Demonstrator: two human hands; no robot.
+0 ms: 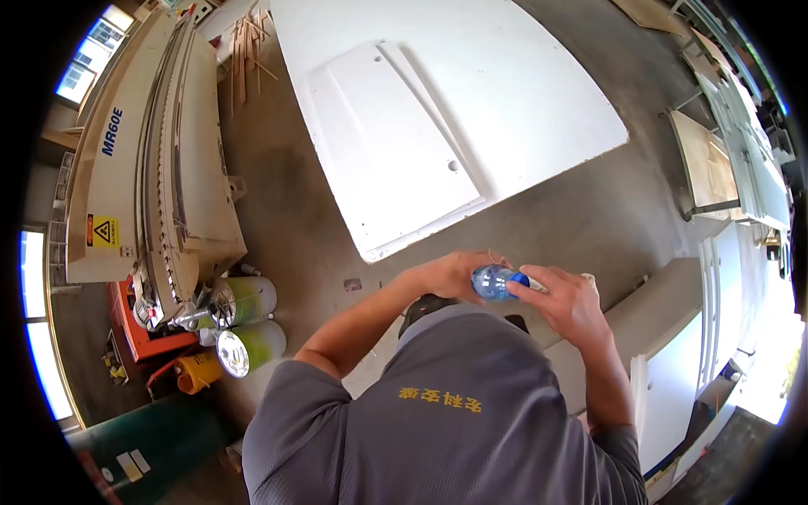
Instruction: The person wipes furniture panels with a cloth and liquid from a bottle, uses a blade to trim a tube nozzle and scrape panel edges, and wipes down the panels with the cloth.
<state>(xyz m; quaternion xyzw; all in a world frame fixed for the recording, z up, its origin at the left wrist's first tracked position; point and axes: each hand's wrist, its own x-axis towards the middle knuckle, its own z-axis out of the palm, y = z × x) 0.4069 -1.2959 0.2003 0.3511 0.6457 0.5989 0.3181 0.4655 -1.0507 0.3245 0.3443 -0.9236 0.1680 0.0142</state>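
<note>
Close in front of my chest is a clear plastic bottle [489, 282] with a bluish tint, lying tilted with its neck toward the right. My left hand [454, 274] is closed around the bottle's body from the left side. At the neck end sits a blue cap [518, 280]. The fingers of my right hand [569, 301] are bent around the cap, with the thumb against it. Part of the bottle is hidden by my hands. Something small and white shows between my right fingers, too little of it to name.
White panels [391, 143] lie stacked on a large white board [513, 93] ahead. At left stands a machine marked MR60E [109, 160], with two green-and-white cylinders [252, 347] beside it. More panels [673, 396] lean upright at right.
</note>
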